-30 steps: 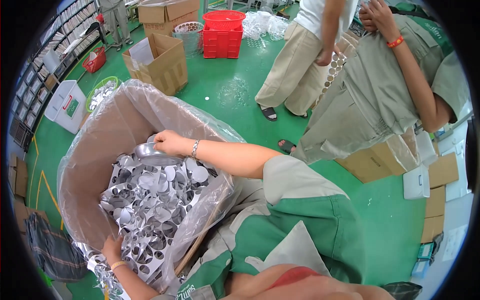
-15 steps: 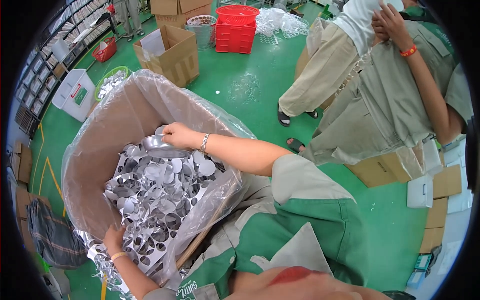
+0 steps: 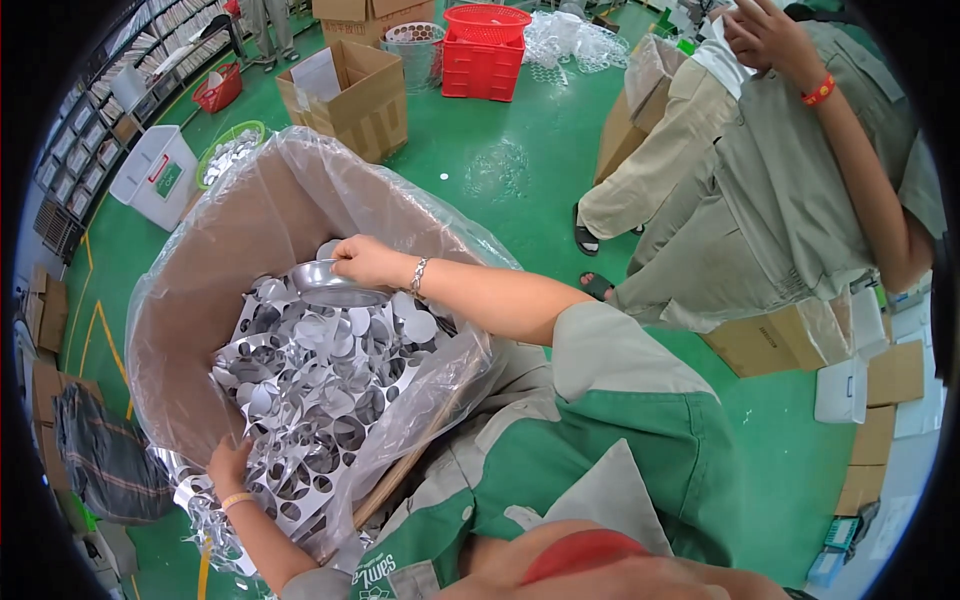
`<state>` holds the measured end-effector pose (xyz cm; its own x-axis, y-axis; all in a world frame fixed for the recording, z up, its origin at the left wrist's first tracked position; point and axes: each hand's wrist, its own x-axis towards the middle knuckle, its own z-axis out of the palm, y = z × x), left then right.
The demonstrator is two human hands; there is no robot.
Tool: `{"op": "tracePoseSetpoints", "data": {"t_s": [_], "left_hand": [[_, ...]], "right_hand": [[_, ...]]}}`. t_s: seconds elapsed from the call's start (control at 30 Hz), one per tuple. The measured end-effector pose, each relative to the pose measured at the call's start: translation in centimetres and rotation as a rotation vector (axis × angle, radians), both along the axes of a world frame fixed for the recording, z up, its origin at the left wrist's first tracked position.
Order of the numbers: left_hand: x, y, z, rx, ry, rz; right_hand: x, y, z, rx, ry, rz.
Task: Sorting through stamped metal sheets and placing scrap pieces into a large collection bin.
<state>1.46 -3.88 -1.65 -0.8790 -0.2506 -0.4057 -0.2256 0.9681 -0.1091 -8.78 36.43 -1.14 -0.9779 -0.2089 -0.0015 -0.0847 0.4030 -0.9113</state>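
Observation:
A large cardboard box lined with clear plastic (image 3: 185, 300) stands before me. It holds many silvery discs (image 3: 418, 327) mixed with punched sheets full of round holes (image 3: 305, 505). My right hand (image 3: 372, 262) is closed on the rim of a shallow metal bowl (image 3: 340, 290). The bowl lies tilted on the scraps at the far side of the pile, and its inside is mostly turned from view. At the pile's near left edge is my left hand (image 3: 230, 465). Its fingers are apart against the liner and punched sheets, with their tips partly hidden.
Beyond the box are an open carton (image 3: 350, 105), a red crate (image 3: 483, 68), a green basket of discs (image 3: 230, 150) and a white bin (image 3: 155, 178). Two people stand at the right, one with a red wristband (image 3: 818, 90). A black bag (image 3: 110, 455) lies left.
The whole view has shifted slightly. My right hand still grips the bowl in nearly the same place, and my left hand stays by the sheets. The person at right has moved a hand.

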Motion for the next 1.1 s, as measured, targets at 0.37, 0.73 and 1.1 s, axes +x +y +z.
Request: {"op": "tracePoseSetpoints", "data": {"t_s": [0.37,0.73,1.1], "left_hand": [[0.12,0.09,0.19,-0.015,-0.009,0.004],[0.14,0.07,-0.1,-0.021,-0.001,0.004],[0.27,0.67,0.58,0.012,0.02,0.009]], "right_hand": [[-0.1,0.03,-0.45,-0.008,0.019,-0.007],[0.02,0.14,-0.3,0.025,0.03,0.008],[0.37,0.17,0.13,0.003,-0.001,0.001]]}}
